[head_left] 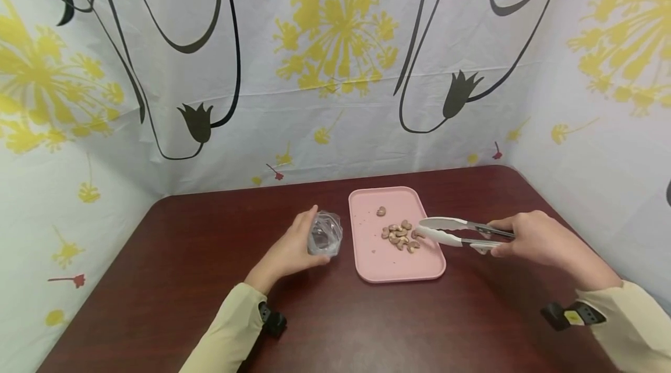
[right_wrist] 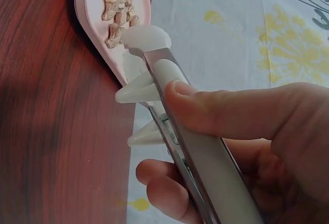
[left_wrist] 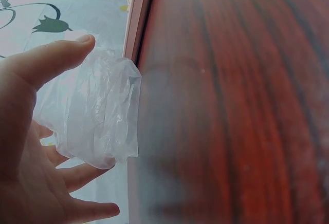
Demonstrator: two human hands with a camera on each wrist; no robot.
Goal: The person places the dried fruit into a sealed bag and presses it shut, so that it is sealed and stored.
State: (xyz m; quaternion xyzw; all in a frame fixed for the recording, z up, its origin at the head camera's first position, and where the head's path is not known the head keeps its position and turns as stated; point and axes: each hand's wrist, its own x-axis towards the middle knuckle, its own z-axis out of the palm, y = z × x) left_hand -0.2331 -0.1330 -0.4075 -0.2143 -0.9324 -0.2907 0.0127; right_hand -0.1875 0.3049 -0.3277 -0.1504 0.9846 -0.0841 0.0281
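Observation:
A clear, crinkled plastic bag (head_left: 325,233) stands on the table just left of the tray. Thumb and fingers of my left hand (head_left: 290,247) are round its sides; in the left wrist view the bag (left_wrist: 97,111) sits between them. With my right hand (head_left: 540,239) I grip a pair of tongs (head_left: 487,231) that have steel arms and white tips. Their tips reach over the right rim of a pink tray (head_left: 393,268), at a cashew (head_left: 416,234) beside the pile. Several brown-skinned cashews (right_wrist: 119,8) lie there, and another cashew (head_left: 381,211) lies apart near the back.
The dark red wooden table (head_left: 220,256) extends in front and to both sides. A white curtain (head_left: 251,145) with yellow and grey flowers hangs behind and beside it. Small crumbs dot the tray.

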